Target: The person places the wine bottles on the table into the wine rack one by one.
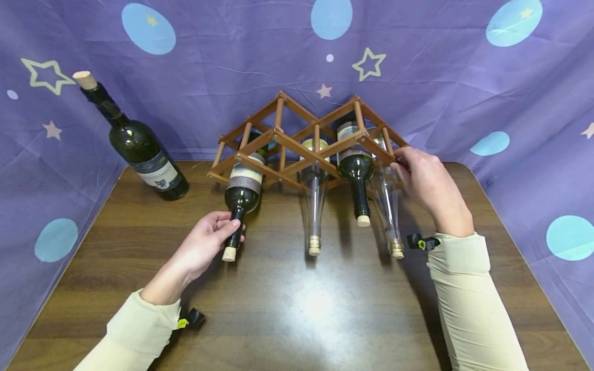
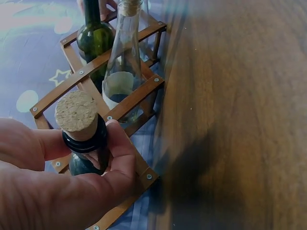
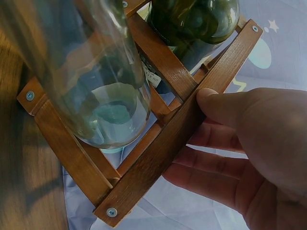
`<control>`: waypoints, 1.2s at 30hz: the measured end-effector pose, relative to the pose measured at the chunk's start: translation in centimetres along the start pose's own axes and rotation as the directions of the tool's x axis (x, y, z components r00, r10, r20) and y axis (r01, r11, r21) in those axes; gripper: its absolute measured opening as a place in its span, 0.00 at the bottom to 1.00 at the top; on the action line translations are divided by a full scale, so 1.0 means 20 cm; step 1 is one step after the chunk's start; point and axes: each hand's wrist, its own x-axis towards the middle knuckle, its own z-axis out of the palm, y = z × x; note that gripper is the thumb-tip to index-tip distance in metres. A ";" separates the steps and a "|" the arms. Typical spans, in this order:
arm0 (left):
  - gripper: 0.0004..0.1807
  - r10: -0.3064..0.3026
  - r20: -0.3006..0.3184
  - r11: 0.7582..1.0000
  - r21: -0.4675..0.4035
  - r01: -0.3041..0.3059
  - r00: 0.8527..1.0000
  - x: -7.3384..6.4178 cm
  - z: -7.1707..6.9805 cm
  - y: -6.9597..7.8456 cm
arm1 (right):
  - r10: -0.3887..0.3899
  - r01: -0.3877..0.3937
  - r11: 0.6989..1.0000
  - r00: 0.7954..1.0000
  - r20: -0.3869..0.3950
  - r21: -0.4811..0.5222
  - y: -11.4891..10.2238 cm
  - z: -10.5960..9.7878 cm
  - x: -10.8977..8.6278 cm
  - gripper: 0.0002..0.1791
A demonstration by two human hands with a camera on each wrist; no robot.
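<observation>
A wooden lattice wine rack [image 1: 279, 113] stands at the back of the table with bottles lying in it, necks toward me. My left hand [image 1: 204, 247] holds the neck of a corked green wine bottle [image 1: 242, 193], whose body lies in the rack's left part. The left wrist view shows thumb and fingers around that neck, just under the cork [image 2: 76, 112]. At the rack's right end, my right hand [image 1: 431, 185] grips an outer slat [image 3: 163, 155], thumb on its face and fingers behind. Nearest that hand is a corked clear glass bottle [image 1: 387, 201].
Another clear bottle [image 1: 316, 198] and a second green wine bottle [image 1: 356, 170] lie in the rack's middle and right parts. A corked dark wine bottle [image 1: 139, 144] stands upright at the table's back left. A purple star-patterned cloth [image 1: 209, 67] hangs behind the wooden table [image 1: 278, 319].
</observation>
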 end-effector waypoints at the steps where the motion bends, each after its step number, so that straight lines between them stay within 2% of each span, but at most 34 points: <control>1: 0.24 0.000 -0.003 1.000 -0.002 0.000 1.000 0.00 0.00 0.00 | 0.003 -0.003 1.000 1.000 0.001 0.000 0.00 0.00 0.00 0.08; 13: 0.24 -0.010 -0.026 0.999 -0.038 0.009 1.000 0.04 0.00 0.02 | 0.008 -0.008 1.000 1.000 0.011 0.000 -0.01 0.00 0.00 0.09; 24: 0.29 -0.041 -0.015 0.996 -0.078 0.040 0.999 0.10 -0.01 0.03 | 0.005 -0.005 1.000 1.000 -0.006 0.006 -0.01 0.00 0.00 0.08; 36: 0.28 -0.054 -0.001 0.992 -0.112 0.054 0.999 0.13 -0.01 0.03 | 0.009 -0.009 1.000 1.000 0.004 -0.001 0.00 0.00 0.00 0.08</control>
